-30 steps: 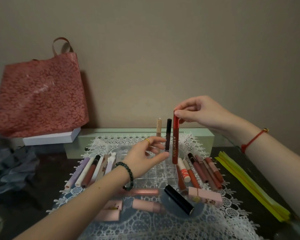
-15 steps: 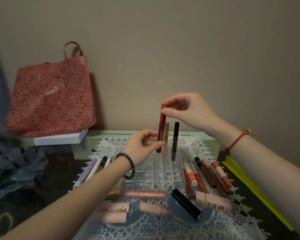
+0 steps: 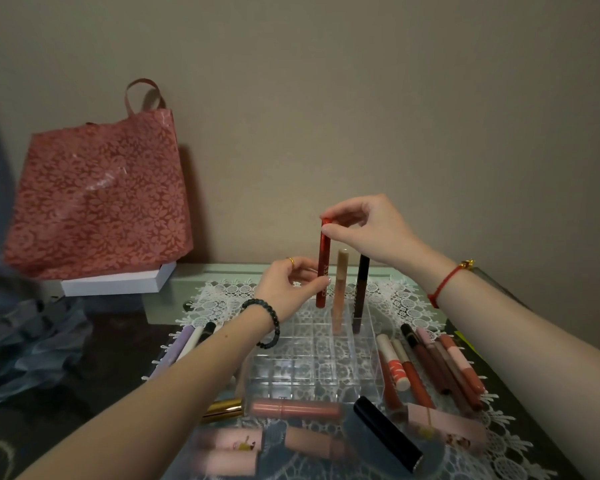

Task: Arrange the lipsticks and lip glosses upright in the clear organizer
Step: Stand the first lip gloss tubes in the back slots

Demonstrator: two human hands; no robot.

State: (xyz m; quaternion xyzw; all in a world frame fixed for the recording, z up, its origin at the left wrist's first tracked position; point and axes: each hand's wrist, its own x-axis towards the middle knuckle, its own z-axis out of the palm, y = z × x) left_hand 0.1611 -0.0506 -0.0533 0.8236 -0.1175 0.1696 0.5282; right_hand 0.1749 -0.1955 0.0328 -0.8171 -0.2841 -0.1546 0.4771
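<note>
A clear organizer [image 3: 312, 362] with a grid of cells sits on a lace mat. In its back row a beige lip gloss [image 3: 340, 289] and a dark lip gloss [image 3: 361, 289] stand upright. My right hand [image 3: 364, 230] pinches the top of a long red lip gloss [image 3: 323, 265], which hangs upright over the back row, left of the beige one. My left hand [image 3: 291, 289] pinches its lower half between thumb and fingers. Loose lipsticks lie right of the organizer [image 3: 440, 368], left of it [image 3: 187, 344] and in front of it [image 3: 295, 408].
A black lipstick [image 3: 388, 434] and pink boxed ones [image 3: 444, 431] lie near the front. A red patterned bag [image 3: 97, 199] stands on a white box [image 3: 118, 282] at the back left. Crumpled grey cloth [image 3: 32, 344] lies at the left. The wall is close behind.
My right hand carried the red lip gloss left, from right of the two standing tubes to their left. My left hand took hold of its lower half.
</note>
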